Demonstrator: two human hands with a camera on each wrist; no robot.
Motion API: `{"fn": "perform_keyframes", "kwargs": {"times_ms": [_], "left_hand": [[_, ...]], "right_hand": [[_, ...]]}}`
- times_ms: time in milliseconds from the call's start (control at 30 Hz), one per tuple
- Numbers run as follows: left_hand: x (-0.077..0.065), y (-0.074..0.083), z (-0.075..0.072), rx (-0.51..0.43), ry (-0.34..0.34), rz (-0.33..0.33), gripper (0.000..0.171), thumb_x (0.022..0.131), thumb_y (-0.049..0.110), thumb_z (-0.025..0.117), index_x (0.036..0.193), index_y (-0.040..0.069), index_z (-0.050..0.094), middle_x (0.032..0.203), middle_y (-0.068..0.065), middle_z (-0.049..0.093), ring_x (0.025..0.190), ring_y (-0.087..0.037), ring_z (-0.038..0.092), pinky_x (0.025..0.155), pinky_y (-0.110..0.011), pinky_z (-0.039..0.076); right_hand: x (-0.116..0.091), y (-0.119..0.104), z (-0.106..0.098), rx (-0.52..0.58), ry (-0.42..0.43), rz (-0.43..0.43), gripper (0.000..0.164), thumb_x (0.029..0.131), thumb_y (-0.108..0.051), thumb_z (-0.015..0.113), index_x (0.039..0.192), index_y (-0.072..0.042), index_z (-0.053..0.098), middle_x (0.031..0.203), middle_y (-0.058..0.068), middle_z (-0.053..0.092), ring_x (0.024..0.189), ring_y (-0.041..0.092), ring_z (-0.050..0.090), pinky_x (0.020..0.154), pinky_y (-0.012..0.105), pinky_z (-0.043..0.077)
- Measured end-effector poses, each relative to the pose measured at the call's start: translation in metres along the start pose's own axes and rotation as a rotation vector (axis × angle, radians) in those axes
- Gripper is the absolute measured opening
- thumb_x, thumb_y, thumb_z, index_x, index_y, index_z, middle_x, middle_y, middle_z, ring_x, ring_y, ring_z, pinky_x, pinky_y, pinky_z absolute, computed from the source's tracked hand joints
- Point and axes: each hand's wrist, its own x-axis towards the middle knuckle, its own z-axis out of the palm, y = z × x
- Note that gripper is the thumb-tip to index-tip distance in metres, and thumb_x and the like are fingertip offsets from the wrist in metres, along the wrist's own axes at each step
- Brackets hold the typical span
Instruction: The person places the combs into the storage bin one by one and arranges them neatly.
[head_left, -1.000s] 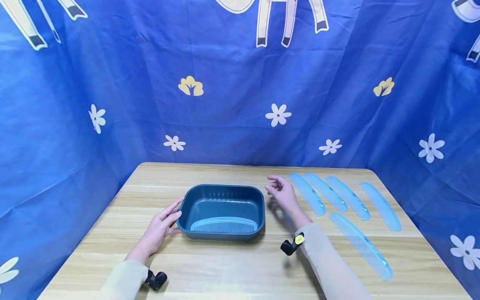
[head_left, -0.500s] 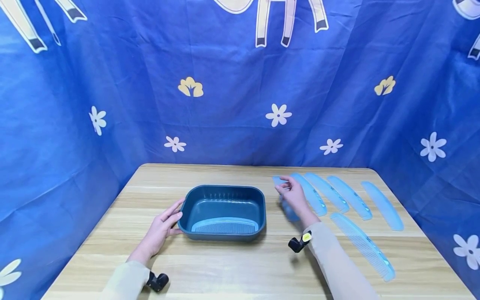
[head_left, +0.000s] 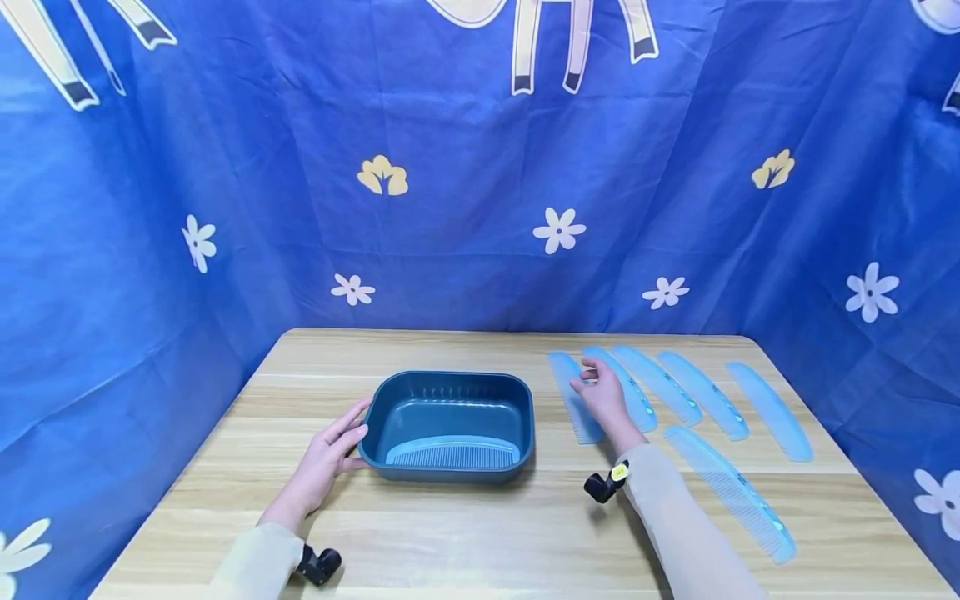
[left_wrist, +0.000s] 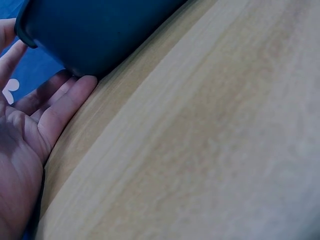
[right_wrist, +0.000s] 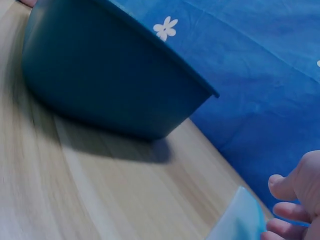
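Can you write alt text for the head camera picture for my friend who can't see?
A left hand touches a dark blue tub with a comb inside. The right hand hovers near six light-blue combs on a wooden table, before a blue patterned curtain.

Legible markings: none.
The yellow label (head_left: 619, 472) on the black right-wrist camera (head_left: 599, 488) bears marks too small to read.

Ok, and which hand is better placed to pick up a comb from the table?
Likely the right hand: it is close to the leftmost loose comb and holds nothing, while the left hand touches the left side of the bin, farther away.
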Motion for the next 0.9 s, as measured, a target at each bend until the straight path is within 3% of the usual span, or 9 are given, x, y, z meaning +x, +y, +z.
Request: {"fn": "perform_keyframes", "kwargs": {"times_ms": [333, 500, 633, 900], "left_hand": [[0.0, 0.001, 0.002, 0.01, 0.022, -0.022, 0.057, 0.096, 0.032, 0.052, 0.146, 0.014, 0.031, 0.143, -0.025, 0.027, 0.105, -0.008, 0.053, 0.076, -0.04, 0.055], [0.001, 0.001, 0.001, 0.002, 0.021, -0.02, 0.057, 0.095, 0.032, 0.053, 0.146, 0.014, 0.032, 0.143, -0.025, 0.029, 0.103, -0.006, 0.054, 0.076, -0.04, 0.055], [0.001, 0.001, 0.002, 0.003, 0.02, -0.018, 0.057, 0.095, 0.032, 0.053, 0.146, 0.014, 0.032, 0.143, -0.025, 0.029, 0.103, -0.005, 0.054, 0.076, -0.04, 0.055], [0.0, 0.001, 0.003, 0.018, 0.024, -0.011, 0.055, 0.096, 0.031, 0.051, 0.146, 0.016, 0.032, 0.143, -0.025, 0.029, 0.104, -0.008, 0.054, 0.076, -0.039, 0.055]], "right_hand": [[0.001, 0.013, 0.003, -0.223, 0.035, -0.026, 0.052, 0.079, -0.006, 0.072, 0.126, 0.002, 0.051, 0.111, 0.023, 0.055, 0.105, 0.037, 0.047, 0.088, 0.048, 0.043], [0.001, 0.015, 0.004, -0.346, -0.006, -0.029, 0.064, 0.073, -0.011, 0.078, 0.128, 0.003, 0.048, 0.119, 0.025, 0.051, 0.111, 0.042, 0.04, 0.094, 0.05, 0.037], [0.002, 0.013, 0.004, -0.374, -0.044, -0.009, 0.067, 0.074, -0.012, 0.078, 0.131, 0.002, 0.046, 0.125, 0.026, 0.046, 0.114, 0.044, 0.036, 0.094, 0.051, 0.037], [0.002, 0.007, 0.002, -0.419, -0.096, 0.036, 0.069, 0.072, -0.016, 0.08, 0.13, 0.001, 0.046, 0.121, 0.029, 0.045, 0.109, 0.046, 0.041, 0.088, 0.052, 0.042]]}}
